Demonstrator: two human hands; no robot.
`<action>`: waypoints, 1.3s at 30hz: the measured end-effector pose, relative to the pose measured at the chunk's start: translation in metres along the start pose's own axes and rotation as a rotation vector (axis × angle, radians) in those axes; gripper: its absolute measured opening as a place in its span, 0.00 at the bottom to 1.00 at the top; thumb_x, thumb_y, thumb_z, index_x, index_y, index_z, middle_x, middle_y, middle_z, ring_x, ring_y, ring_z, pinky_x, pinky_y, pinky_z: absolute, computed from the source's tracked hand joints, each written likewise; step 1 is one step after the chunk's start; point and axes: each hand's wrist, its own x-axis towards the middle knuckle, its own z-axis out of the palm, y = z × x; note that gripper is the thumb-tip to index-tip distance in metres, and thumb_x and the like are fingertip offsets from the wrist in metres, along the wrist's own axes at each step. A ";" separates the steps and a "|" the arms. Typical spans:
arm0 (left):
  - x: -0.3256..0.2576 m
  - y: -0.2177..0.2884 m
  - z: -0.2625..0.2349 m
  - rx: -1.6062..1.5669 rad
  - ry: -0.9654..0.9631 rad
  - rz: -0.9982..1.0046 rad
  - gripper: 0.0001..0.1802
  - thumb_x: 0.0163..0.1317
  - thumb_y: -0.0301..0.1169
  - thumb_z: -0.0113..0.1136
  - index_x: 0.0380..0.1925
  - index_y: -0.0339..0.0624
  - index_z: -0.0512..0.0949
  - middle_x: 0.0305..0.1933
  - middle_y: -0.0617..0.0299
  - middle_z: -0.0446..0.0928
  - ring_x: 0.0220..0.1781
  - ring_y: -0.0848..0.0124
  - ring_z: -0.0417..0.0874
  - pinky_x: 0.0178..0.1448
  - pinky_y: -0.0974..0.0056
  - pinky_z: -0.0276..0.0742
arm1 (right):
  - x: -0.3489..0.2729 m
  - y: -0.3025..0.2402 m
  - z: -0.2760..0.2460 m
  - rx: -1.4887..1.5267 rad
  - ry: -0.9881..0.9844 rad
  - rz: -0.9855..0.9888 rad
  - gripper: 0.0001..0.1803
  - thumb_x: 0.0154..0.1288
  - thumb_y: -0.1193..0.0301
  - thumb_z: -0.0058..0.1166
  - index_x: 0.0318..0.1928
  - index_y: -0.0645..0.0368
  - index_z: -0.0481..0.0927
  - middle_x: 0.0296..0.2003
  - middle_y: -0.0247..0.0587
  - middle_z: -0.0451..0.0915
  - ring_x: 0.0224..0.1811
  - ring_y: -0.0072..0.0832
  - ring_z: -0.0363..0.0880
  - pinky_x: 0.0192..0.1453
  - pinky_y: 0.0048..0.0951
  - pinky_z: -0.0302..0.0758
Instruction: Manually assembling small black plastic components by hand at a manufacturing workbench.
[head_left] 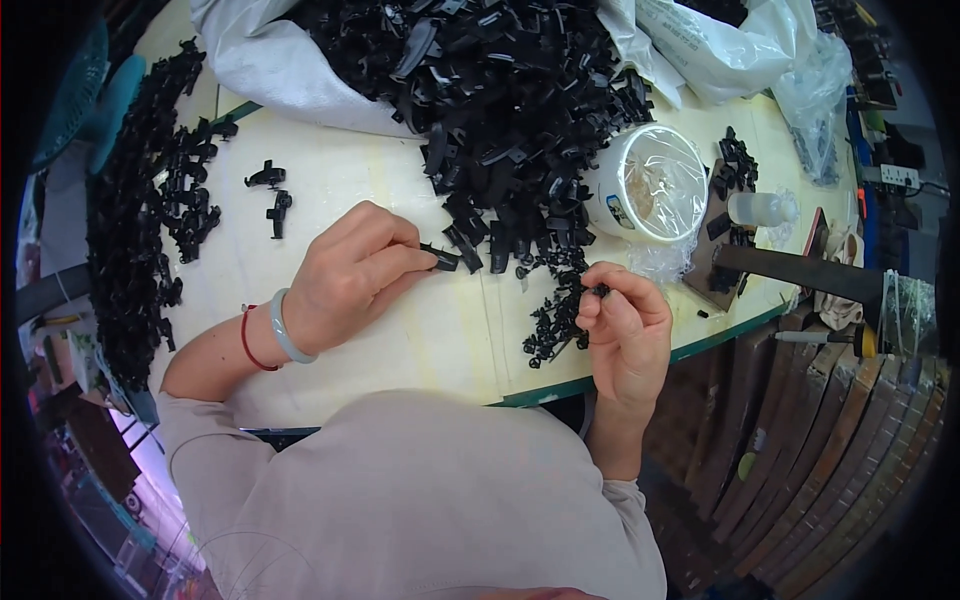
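My left hand (360, 270), with a pale bangle and a red cord on its wrist, pinches a black plastic part (441, 257) low over the table. At the right, my right hand (627, 325) is raised with its thumb and fingertips closed on a small black plastic piece (600, 290). Right beside that hand lies a loose heap of small black pieces (550, 325). Beyond both hands rises a big pile of larger black plastic parts (500, 130). Two joined-looking black parts (279, 214) lie apart, left of my left hand.
A white tub (612, 185) with clear film stands right of the pile. White sacks (300, 80) lie behind. Many black parts (130, 230) line the left edge. A small clear bottle (762, 209) and a dark metal bar (800, 268) are at the right. The table has a green edge (540, 394).
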 end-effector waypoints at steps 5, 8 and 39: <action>-0.004 0.005 -0.008 0.002 0.008 -0.054 0.10 0.42 0.17 0.67 0.26 0.38 0.79 0.36 0.59 0.74 0.27 0.73 0.74 0.25 0.70 0.69 | -0.002 -0.003 0.003 -0.240 0.009 -0.149 0.09 0.61 0.83 0.50 0.43 0.72 0.76 0.42 0.51 0.75 0.38 0.30 0.81 0.41 0.27 0.82; 0.001 0.005 -0.008 -0.299 0.066 -0.131 0.09 0.47 0.16 0.64 0.30 0.36 0.79 0.42 0.57 0.76 0.29 0.74 0.78 0.27 0.73 0.73 | -0.006 -0.011 0.008 -0.418 0.074 -0.238 0.09 0.58 0.85 0.54 0.40 0.70 0.79 0.40 0.49 0.77 0.38 0.29 0.80 0.42 0.25 0.80; 0.003 0.010 -0.013 -1.577 -0.210 -0.795 0.23 0.58 0.20 0.59 0.55 0.32 0.66 0.42 0.55 0.79 0.43 0.73 0.82 0.50 0.68 0.78 | 0.019 0.015 0.061 -0.869 -0.243 -0.485 0.11 0.48 0.88 0.60 0.35 0.67 0.81 0.34 0.46 0.82 0.37 0.35 0.80 0.42 0.27 0.76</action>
